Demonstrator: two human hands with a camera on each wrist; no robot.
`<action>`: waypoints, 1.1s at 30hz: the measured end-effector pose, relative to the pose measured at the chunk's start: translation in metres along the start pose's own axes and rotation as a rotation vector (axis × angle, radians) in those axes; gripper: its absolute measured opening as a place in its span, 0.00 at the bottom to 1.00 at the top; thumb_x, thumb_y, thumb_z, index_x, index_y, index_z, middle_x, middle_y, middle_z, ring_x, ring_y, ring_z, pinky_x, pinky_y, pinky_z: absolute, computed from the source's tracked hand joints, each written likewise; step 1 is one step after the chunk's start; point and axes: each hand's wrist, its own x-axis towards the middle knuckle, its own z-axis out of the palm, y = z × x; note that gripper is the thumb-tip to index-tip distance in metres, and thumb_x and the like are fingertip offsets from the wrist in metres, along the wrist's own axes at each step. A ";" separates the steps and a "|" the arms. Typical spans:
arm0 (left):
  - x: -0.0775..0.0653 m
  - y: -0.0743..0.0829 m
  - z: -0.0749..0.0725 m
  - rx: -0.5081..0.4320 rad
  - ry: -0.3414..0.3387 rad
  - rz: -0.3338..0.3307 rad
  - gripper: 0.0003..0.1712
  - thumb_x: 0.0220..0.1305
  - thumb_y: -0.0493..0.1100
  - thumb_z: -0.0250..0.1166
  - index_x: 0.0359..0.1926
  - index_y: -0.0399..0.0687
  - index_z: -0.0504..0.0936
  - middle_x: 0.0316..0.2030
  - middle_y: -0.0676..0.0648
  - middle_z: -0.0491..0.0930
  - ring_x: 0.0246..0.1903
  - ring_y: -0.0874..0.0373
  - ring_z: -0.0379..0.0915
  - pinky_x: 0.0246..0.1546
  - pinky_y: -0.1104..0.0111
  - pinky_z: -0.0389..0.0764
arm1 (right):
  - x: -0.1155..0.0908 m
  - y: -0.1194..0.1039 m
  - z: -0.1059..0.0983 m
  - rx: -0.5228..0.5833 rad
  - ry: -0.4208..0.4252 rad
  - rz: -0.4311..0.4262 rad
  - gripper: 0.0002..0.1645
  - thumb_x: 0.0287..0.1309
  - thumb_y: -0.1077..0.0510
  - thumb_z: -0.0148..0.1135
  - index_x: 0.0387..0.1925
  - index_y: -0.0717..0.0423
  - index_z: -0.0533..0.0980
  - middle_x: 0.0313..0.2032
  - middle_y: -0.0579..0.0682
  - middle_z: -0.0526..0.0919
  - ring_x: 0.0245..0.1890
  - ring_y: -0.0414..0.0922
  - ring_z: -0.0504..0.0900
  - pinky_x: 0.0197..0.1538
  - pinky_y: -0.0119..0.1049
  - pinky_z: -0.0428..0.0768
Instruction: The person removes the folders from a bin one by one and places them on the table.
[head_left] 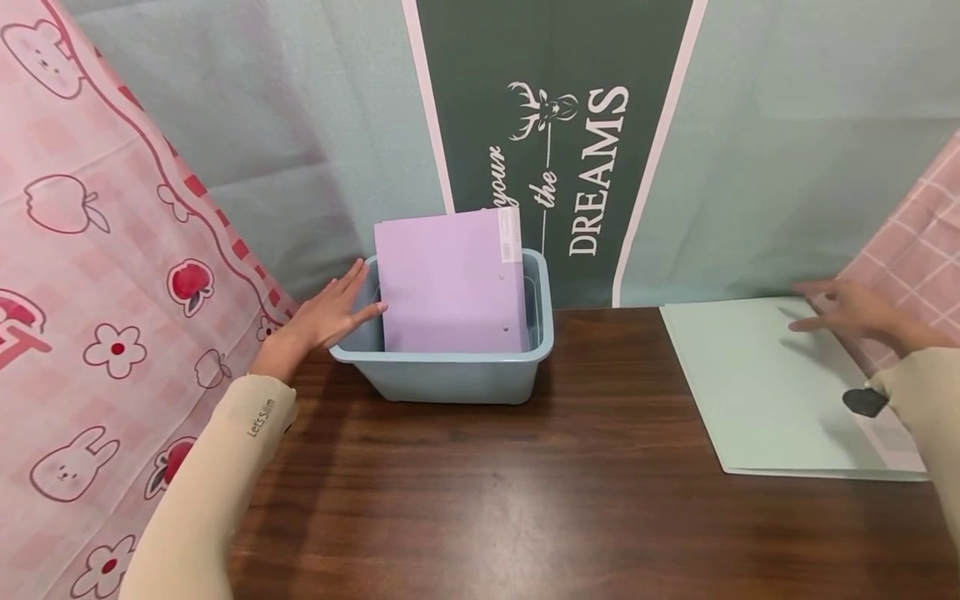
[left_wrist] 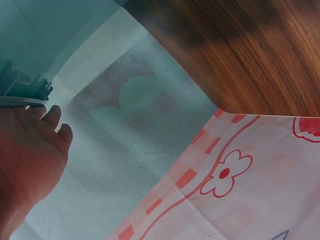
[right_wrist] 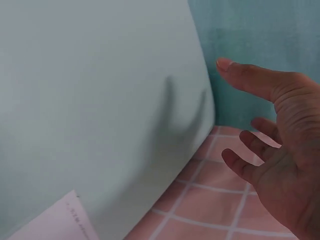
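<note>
A lilac folder [head_left: 442,283] with a white label stands upright in a light blue plastic bin [head_left: 450,379]. At the bin's left side is my left hand [head_left: 326,312], its fingers stretched out along the rim and its thumb by the folder's left edge. The left wrist view shows part of that hand [left_wrist: 35,155] against the bin's rim. Over on the right, a pale green folder [head_left: 772,383] lies flat on the table. My right hand [head_left: 862,317] hovers above its far right part, fingers spread, holding nothing. Beside the folder, the right wrist view shows thumb and fingers apart.
The dark wooden table [head_left: 480,500] runs beneath everything. A grey-green cloth [head_left: 300,125] with printed lettering hangs behind. Pink patterned cloth [head_left: 97,275] borders the left side, and pink checked cloth [head_left: 918,250] the right.
</note>
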 end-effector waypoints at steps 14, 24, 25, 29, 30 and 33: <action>0.003 0.002 -0.002 0.017 -0.009 0.004 0.55 0.78 0.76 0.40 0.86 0.45 0.33 0.86 0.43 0.29 0.83 0.35 0.35 0.82 0.43 0.40 | 0.013 -0.034 -0.025 -0.026 0.047 -0.007 0.52 0.58 0.47 0.79 0.75 0.65 0.67 0.66 0.84 0.68 0.62 0.79 0.71 0.48 0.58 0.79; 0.002 0.001 -0.004 0.056 -0.004 0.020 0.57 0.77 0.76 0.41 0.86 0.42 0.36 0.86 0.39 0.33 0.84 0.38 0.34 0.82 0.43 0.38 | 0.020 -0.075 -0.032 -0.013 0.032 -0.040 0.51 0.62 0.45 0.76 0.78 0.59 0.65 0.71 0.80 0.65 0.68 0.76 0.66 0.58 0.73 0.69; 0.002 0.001 -0.004 0.063 -0.007 0.019 0.57 0.77 0.76 0.41 0.86 0.42 0.36 0.86 0.38 0.33 0.84 0.38 0.34 0.82 0.43 0.37 | 0.020 -0.080 -0.032 -0.009 0.028 -0.052 0.50 0.63 0.45 0.76 0.79 0.59 0.65 0.72 0.79 0.65 0.67 0.77 0.68 0.58 0.73 0.70; 0.000 0.004 -0.007 0.081 -0.019 0.021 0.58 0.77 0.77 0.41 0.86 0.41 0.36 0.85 0.37 0.34 0.84 0.39 0.32 0.82 0.43 0.36 | 0.024 -0.099 -0.034 0.020 0.021 -0.104 0.48 0.64 0.48 0.75 0.79 0.59 0.66 0.73 0.77 0.64 0.65 0.78 0.70 0.58 0.75 0.72; 0.000 0.004 -0.007 0.083 -0.020 0.024 0.58 0.77 0.77 0.41 0.86 0.40 0.36 0.85 0.36 0.35 0.84 0.39 0.32 0.82 0.43 0.36 | 0.026 -0.104 -0.034 0.030 0.024 -0.122 0.48 0.64 0.50 0.75 0.78 0.59 0.66 0.74 0.75 0.65 0.65 0.78 0.71 0.59 0.75 0.73; 0.000 0.005 -0.008 0.092 -0.023 0.029 0.58 0.77 0.77 0.41 0.85 0.40 0.36 0.85 0.36 0.35 0.84 0.40 0.31 0.82 0.44 0.36 | 0.030 -0.117 -0.035 0.036 0.020 -0.151 0.47 0.64 0.51 0.75 0.78 0.59 0.66 0.75 0.74 0.64 0.65 0.79 0.71 0.59 0.76 0.72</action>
